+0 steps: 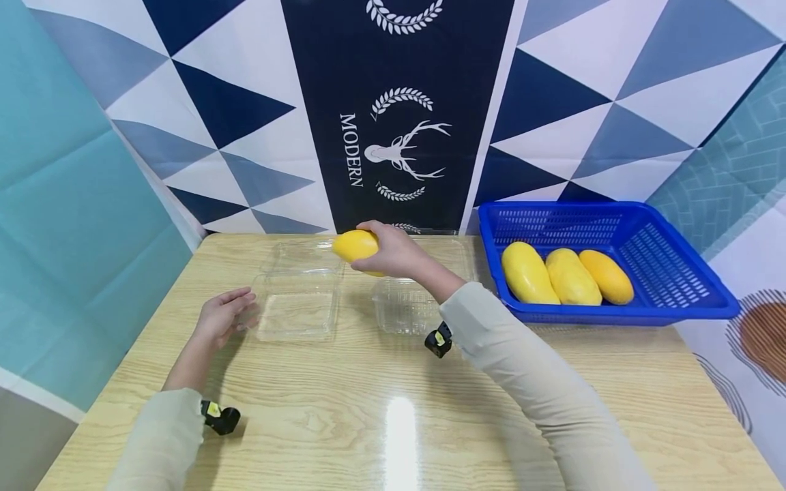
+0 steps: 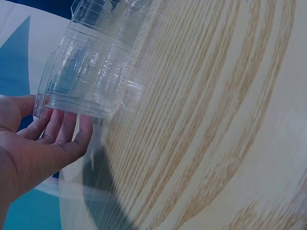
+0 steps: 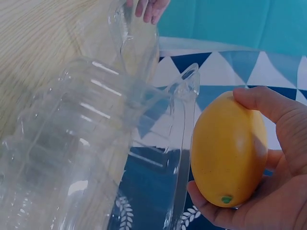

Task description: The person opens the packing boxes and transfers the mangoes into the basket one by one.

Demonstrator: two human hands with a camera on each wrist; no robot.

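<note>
In the head view my right hand [image 1: 396, 252] grips a yellow mango [image 1: 356, 245] above the table, between two clear plastic containers. The right wrist view shows this mango [image 3: 229, 151] whole, with a green stem spot at its lower end; thumb and fingers lie round it. My left hand [image 1: 225, 317] is at the left side of the left clear container [image 1: 297, 334], whose lid stands open toward the back. In the left wrist view the relaxed fingers [image 2: 82, 132] are at the container's end wall. The right clear container [image 1: 402, 320] is partly hidden by my right forearm.
A blue plastic basket [image 1: 694, 273] at the back right holds three yellow mangoes [image 1: 571, 276]. The wooden table [image 1: 307, 423] ends at a patterned cloth wall [image 1: 258, 102] behind. A teal cloth [image 1: 80, 204] hangs on the left.
</note>
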